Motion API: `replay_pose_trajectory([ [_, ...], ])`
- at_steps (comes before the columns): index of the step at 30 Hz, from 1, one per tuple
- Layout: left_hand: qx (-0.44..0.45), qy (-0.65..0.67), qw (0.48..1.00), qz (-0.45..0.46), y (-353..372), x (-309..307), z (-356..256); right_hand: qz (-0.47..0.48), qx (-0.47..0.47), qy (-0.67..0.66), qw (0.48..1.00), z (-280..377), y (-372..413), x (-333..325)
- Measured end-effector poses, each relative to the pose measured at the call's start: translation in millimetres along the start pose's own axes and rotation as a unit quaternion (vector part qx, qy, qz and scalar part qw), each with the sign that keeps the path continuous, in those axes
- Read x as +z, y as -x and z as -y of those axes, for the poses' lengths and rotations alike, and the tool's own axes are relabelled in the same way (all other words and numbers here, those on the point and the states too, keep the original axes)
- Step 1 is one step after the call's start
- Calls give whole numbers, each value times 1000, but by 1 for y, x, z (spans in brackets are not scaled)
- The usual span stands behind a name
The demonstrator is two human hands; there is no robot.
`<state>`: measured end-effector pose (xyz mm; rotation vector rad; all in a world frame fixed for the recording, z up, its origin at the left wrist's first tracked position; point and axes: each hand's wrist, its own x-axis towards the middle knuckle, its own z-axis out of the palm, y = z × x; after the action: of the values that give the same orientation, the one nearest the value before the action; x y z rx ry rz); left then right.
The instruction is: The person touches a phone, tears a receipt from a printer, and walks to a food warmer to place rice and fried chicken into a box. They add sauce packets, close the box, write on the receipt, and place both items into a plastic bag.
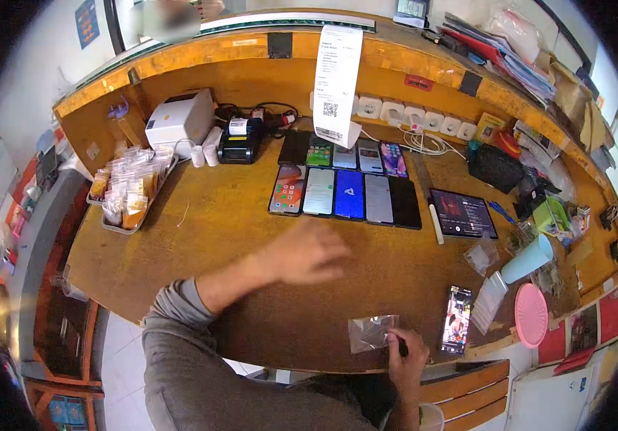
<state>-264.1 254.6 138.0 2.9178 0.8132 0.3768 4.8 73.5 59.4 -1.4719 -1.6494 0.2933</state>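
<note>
My left hand (309, 253) is over the middle of the desk, just in front of two rows of phones. Motion smears its fingers. At the desk's front edge, my right hand (408, 353) pinches the corner of a small clear plastic bag (372, 335), which lies flat on the wood. Right of that hand, a phone (457, 320) shows a lit video picture. Among the phones beyond my left hand are one with a blue screen (350, 195), one with a pale screen (319, 192) and one with app icons (287, 190).
A tray of small filled bags (128, 188) stands left, near a white printer (179, 118) and a black printer (240, 144). A printed paper strip (337, 79) hangs above the phones. To the right are a tablet (465, 213), a blue cup (528, 260) and a pink lid (531, 316).
</note>
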Motion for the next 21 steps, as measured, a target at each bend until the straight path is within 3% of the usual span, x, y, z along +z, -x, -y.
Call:
replay_pose_trajectory([
  [2, -75, -55, 994, -63, 5, -9, 55, -2, -8, 6, 1000, -2, 1, 2],
  [3, -93, -102, 978, -159, 12, -3, 94, -1, -7, 2, 1000, -1, 1, 2],
  [5, -259, -90, 942, -192, 27, -5, 178, -5, 2, 3, 1000, -1, 2, 1],
  [7, -409, -140, 883, -184, 47, -12, 244, 3, -7, 16, 1000, -2, 1, 2],
  [8, -440, -130, 873, -168, 62, -2, 310, -5, -5, 21, 1000, -3, -1, 3],
  [9, -503, -134, 844, -131, 57, -25, 292, -16, -12, 16, 1000, -4, 0, 6],
  [12, -537, -130, 816, -170, 66, -23, 343, -26, -13, 32, 999, -9, 1, 10],
  [17, -552, -83, 815, -156, 58, -12, 393, 1, 39, 64, 997, 0, -4, 8],
  [21, -577, -57, 793, -186, 55, -28, 368, -7, 44, 112, 993, -1, -2, 10],
])
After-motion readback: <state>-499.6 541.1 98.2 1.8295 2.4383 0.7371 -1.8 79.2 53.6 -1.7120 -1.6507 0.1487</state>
